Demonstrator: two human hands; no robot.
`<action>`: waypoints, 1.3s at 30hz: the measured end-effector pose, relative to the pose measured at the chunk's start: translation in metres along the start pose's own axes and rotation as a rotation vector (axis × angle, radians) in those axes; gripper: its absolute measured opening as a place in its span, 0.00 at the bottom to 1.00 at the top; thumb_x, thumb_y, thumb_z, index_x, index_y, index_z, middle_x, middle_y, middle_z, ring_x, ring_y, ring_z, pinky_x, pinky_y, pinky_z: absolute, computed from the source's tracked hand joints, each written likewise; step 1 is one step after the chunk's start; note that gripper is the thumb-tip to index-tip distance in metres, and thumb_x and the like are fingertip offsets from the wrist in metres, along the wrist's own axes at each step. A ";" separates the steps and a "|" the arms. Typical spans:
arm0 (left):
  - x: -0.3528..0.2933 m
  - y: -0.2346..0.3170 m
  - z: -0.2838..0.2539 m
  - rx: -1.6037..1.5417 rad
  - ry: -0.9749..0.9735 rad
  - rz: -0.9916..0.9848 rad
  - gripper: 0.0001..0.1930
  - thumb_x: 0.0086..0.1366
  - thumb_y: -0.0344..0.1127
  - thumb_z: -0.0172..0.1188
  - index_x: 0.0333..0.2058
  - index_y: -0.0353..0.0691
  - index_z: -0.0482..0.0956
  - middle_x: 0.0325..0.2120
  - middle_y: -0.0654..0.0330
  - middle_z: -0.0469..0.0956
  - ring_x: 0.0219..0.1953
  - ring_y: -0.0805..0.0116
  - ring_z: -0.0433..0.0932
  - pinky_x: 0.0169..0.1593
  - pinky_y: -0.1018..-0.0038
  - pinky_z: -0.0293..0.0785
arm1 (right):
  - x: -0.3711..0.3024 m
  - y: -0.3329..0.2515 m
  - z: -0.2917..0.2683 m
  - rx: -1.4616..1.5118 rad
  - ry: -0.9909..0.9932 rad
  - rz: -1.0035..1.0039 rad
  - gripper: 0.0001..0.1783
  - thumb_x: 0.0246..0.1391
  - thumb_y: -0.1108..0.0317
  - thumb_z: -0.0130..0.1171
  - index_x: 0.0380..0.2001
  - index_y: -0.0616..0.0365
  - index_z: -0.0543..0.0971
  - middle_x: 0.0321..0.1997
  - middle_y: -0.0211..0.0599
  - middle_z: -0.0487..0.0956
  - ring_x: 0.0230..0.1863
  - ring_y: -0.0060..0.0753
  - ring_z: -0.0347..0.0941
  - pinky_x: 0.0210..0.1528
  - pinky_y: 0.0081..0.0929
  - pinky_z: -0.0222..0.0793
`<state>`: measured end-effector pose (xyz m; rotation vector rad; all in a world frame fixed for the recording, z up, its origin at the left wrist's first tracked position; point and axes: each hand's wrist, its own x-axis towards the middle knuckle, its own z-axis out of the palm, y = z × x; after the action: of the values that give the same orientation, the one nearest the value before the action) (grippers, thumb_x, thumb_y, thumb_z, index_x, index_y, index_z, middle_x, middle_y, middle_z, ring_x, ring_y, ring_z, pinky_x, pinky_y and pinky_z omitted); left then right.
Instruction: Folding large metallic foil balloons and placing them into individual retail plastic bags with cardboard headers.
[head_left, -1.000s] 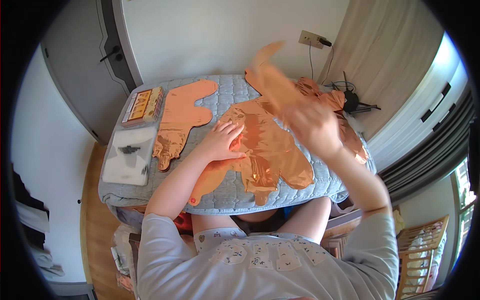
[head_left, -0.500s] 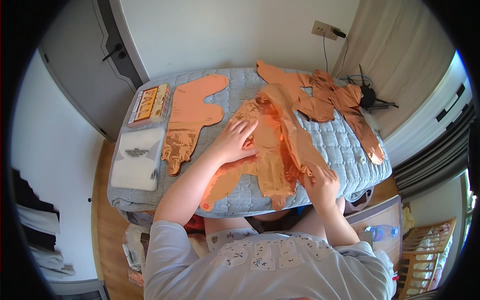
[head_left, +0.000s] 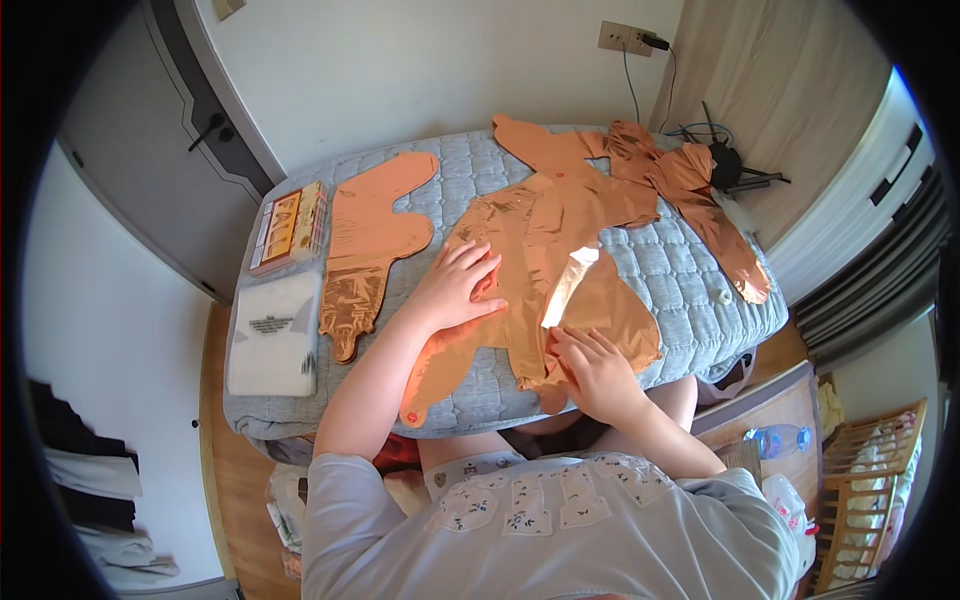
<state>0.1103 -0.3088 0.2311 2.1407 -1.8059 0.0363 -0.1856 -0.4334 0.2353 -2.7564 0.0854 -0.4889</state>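
Note:
A flat, uninflated copper foil balloon [head_left: 535, 225] lies spread before me on the quilted grey-blue mattress [head_left: 670, 290]. Its foil is creased, and a bright glare strip crosses its middle. My left hand [head_left: 462, 287] rests on the left part of the foil, fingers spread. Lower down on the right part, my right hand [head_left: 598, 372] presses on the sheet with its fingers stretched out, near the lower edge. To the left lies a stack of similar flat foil balloons [head_left: 380, 215]. More crumpled copper foil [head_left: 690, 185] stretches toward the far right corner.
At the mattress's left side sit a patterned box [head_left: 288, 228] and a white plastic-wrapped pack [head_left: 274, 335]. A black router [head_left: 728, 165] with antennas stands at the far right, below a wall socket [head_left: 625, 40]. Lower right are a water bottle [head_left: 780, 441] and a wooden crib [head_left: 868, 500].
The raised right side of the foil has come down flat onto the mattress. My right hand has let go of the edge it pinched and moved slightly left onto the sheet.

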 end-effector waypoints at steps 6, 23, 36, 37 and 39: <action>0.001 -0.001 0.007 -0.069 0.063 -0.012 0.41 0.62 0.58 0.68 0.69 0.44 0.68 0.70 0.50 0.64 0.74 0.52 0.59 0.75 0.55 0.53 | 0.012 -0.017 -0.019 0.025 -0.028 -0.176 0.30 0.56 0.48 0.67 0.55 0.57 0.78 0.64 0.46 0.76 0.66 0.51 0.72 0.67 0.49 0.66; 0.010 -0.002 0.005 -0.011 0.009 0.036 0.45 0.64 0.65 0.61 0.71 0.43 0.63 0.70 0.49 0.63 0.75 0.50 0.56 0.76 0.45 0.45 | 0.354 0.204 0.043 -0.222 -0.001 0.185 0.21 0.61 0.63 0.55 0.56 0.40 0.83 0.66 0.39 0.72 0.71 0.52 0.63 0.69 0.50 0.66; 0.001 -0.011 0.004 0.001 0.144 0.111 0.42 0.67 0.64 0.59 0.69 0.40 0.65 0.69 0.48 0.64 0.73 0.49 0.58 0.75 0.46 0.48 | 0.437 0.205 0.089 -0.260 -0.035 0.519 0.28 0.59 0.59 0.60 0.64 0.31 0.78 0.70 0.38 0.72 0.76 0.53 0.58 0.69 0.59 0.62; 0.002 -0.011 0.004 -0.002 0.148 0.111 0.42 0.67 0.64 0.59 0.69 0.40 0.65 0.69 0.48 0.64 0.73 0.49 0.58 0.75 0.46 0.48 | 0.439 0.205 0.086 -0.285 -0.065 0.567 0.28 0.59 0.59 0.60 0.64 0.32 0.78 0.68 0.39 0.75 0.75 0.52 0.60 0.68 0.56 0.63; 0.006 -0.010 0.004 -0.009 0.171 0.134 0.42 0.67 0.63 0.59 0.69 0.39 0.66 0.67 0.47 0.66 0.72 0.49 0.59 0.75 0.47 0.49 | 0.439 0.214 0.065 -0.164 -0.053 0.564 0.26 0.60 0.60 0.59 0.62 0.46 0.76 0.65 0.42 0.76 0.73 0.48 0.62 0.67 0.51 0.63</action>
<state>0.1207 -0.3143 0.2262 1.9429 -1.8411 0.2350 0.2493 -0.6650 0.2477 -2.7212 0.8937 -0.2605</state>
